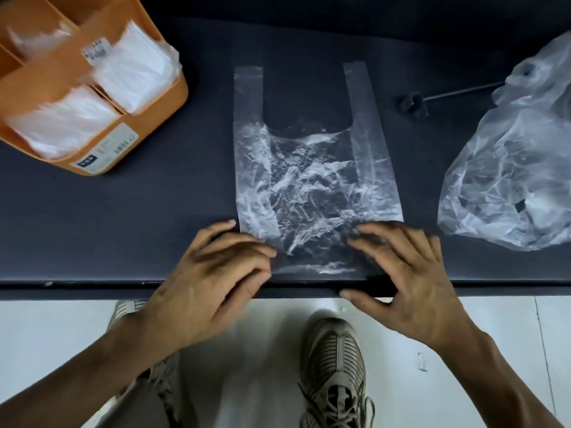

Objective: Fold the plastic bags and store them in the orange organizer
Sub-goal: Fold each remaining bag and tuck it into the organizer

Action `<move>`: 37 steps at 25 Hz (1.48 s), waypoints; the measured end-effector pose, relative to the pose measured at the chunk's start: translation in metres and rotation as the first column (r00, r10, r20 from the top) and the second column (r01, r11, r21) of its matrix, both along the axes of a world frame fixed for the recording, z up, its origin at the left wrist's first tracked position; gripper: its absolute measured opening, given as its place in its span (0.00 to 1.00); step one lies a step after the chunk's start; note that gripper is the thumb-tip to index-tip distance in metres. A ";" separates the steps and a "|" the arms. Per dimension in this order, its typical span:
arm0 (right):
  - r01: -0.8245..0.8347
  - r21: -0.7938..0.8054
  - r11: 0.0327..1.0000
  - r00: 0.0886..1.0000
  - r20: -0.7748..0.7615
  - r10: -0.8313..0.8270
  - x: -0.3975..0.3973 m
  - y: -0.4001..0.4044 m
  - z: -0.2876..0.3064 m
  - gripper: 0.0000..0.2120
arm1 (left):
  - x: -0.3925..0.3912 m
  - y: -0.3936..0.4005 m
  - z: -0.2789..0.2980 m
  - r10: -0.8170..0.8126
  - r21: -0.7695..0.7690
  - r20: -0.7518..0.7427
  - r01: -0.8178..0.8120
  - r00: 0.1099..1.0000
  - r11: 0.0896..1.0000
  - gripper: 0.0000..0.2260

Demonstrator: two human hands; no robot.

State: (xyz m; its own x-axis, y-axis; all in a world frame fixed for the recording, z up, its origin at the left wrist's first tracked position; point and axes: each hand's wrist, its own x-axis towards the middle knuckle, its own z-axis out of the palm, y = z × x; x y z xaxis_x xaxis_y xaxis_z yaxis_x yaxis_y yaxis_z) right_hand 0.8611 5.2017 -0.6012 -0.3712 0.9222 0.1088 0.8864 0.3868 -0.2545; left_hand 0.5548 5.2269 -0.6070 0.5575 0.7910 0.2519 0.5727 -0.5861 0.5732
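A dark bench [123,211] carries a small black clip on a thin rod [414,104] toward its far right. Below its near edge, grey laced sneakers [335,366] stand on a pale tiled floor [494,329].

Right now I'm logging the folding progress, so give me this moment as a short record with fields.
surface: dark table
bag in work: clear plastic bag, flat, handles pointing away
left hand: fingers resting on the bag's near left corner
right hand: fingers spread on the near right corner
organizer: orange organizer, far left, folded white bags inside
waiting: crumpled bag pile, right
fold: not yet begun
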 end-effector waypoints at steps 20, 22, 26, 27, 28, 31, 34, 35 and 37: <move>0.508 -0.182 0.842 0.831 -0.155 -0.535 -0.022 0.050 0.009 0.14 | 0.005 0.045 0.009 0.556 -0.266 -0.071 -0.553 0.828 0.789 0.17; 0.545 -0.160 0.823 0.809 -0.158 -0.567 -0.025 0.050 0.009 0.11 | 0.008 0.047 0.013 0.586 -0.310 -0.079 -0.578 0.807 0.754 0.15; 0.565 -0.085 0.821 0.772 -0.297 -0.562 -0.023 0.042 0.013 0.12 | 0.004 0.045 0.024 0.645 -0.414 -0.056 -0.605 0.762 0.680 0.21; 0.515 -0.024 0.857 0.814 -0.299 -0.498 -0.023 0.037 0.015 0.12 | 0.000 0.043 0.025 0.635 -0.383 -0.030 -0.596 0.772 0.706 0.25; 0.426 0.033 0.904 0.874 -0.273 -0.402 -0.023 0.032 0.014 0.13 | -0.003 0.043 0.024 0.598 -0.312 0.003 -0.567 0.802 0.762 0.28; 0.149 0.037 0.988 0.983 -0.112 -0.144 -0.028 0.024 0.010 0.17 | -0.015 0.043 0.016 0.388 0.045 -0.034 -0.386 0.921 0.921 0.28; 0.148 -0.025 0.989 0.988 -0.030 -0.149 -0.030 0.024 0.001 0.21 | -0.022 0.052 0.007 0.324 0.186 -0.212 -0.287 0.922 0.940 0.26; 0.167 -0.019 0.986 0.986 -0.025 -0.167 -0.030 0.025 -0.001 0.21 | -0.024 0.057 0.004 0.306 0.191 -0.261 -0.261 0.916 0.946 0.24; 0.190 0.028 0.981 0.982 -0.004 -0.190 -0.030 0.026 -0.003 0.19 | -0.027 0.068 0.000 0.259 0.135 -0.330 -0.226 0.908 0.965 0.24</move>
